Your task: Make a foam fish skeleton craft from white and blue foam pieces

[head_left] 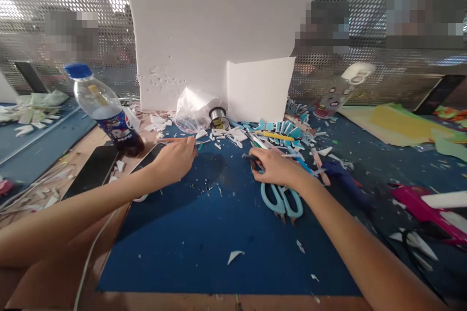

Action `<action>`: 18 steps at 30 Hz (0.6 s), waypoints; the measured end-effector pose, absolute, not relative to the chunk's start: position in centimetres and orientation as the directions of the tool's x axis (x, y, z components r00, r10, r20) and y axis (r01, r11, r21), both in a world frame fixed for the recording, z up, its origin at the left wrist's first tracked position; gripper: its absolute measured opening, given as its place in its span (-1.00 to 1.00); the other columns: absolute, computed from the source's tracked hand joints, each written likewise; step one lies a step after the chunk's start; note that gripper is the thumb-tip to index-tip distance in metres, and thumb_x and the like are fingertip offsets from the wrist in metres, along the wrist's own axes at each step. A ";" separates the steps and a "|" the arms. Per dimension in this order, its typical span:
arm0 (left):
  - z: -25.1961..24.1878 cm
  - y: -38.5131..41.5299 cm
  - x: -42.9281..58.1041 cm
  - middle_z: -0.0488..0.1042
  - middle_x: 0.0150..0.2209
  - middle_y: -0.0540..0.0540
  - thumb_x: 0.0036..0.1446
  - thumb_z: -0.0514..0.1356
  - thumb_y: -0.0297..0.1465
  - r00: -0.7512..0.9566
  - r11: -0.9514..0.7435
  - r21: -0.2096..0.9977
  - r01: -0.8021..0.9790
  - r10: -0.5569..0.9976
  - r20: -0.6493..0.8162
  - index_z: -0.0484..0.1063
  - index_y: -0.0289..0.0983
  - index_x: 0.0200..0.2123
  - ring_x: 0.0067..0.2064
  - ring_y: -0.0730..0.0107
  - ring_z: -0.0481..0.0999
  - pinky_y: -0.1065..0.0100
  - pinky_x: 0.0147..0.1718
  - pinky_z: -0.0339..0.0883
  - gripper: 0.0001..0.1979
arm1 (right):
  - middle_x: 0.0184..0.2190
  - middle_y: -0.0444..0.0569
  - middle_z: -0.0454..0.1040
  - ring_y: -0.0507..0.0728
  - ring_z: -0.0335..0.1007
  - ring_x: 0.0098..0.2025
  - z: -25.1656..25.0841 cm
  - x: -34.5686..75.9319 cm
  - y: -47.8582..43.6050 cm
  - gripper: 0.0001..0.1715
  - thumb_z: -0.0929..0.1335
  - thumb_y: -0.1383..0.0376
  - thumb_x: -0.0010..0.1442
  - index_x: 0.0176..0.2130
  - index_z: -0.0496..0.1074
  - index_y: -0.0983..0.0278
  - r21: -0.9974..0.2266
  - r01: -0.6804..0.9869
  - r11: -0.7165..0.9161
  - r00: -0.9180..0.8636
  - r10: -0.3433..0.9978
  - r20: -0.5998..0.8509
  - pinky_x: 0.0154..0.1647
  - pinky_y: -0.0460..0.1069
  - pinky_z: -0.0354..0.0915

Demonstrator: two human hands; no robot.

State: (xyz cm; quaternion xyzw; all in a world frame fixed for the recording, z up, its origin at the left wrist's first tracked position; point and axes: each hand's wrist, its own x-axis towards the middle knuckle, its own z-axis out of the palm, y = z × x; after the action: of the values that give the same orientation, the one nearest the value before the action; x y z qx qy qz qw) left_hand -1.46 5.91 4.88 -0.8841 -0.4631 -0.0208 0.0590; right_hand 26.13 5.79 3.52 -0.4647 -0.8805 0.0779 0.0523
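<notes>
My left hand [175, 158] is closed in a pinch above the left part of the blue mat [175, 248]. A thin orange strip shows along its far side and a small teal bit near the fingertips; what the fingers hold is not clear. To the right, my right hand [274, 165] is closed around a slim dark tool [249, 156] whose tip points left; its kind is partly hidden. Just below that hand lie scissors with light blue handles [272, 198], blades hidden. Pens and a yellow craft knife [274, 135] lie beyond the right hand.
A tilted Pepsi bottle [113, 119] and dark phone [90, 170] are at left. Behind stand white foam boards [219, 24], a clear bag [191, 112] and a wire spool [219, 118]. Foam scraps lie about. A pink glue gun [419, 204] rests at right.
</notes>
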 end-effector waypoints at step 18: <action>2.5 2.1 0.0 0.14 0.24 -0.26 0.24 -0.08 -0.25 0.737 -0.732 -0.089 0.676 0.665 0.122 0.08 -0.36 0.19 0.24 0.06 0.09 0.10 0.15 0.04 -0.50 | -0.23 0.16 0.35 0.26 0.34 -0.16 2.1 24.6 5.6 -0.77 0.12 0.39 0.27 -0.16 0.30 0.34 0.008 0.787 0.617 -0.602 0.765 0.229 -0.20 0.11 0.30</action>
State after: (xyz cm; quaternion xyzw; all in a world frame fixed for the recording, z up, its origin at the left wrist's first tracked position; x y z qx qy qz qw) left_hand -0.02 2.10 2.47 -0.9296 -0.3606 -0.0407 0.0637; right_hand 24.64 5.59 2.06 -0.4341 -0.8934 -0.0541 0.1021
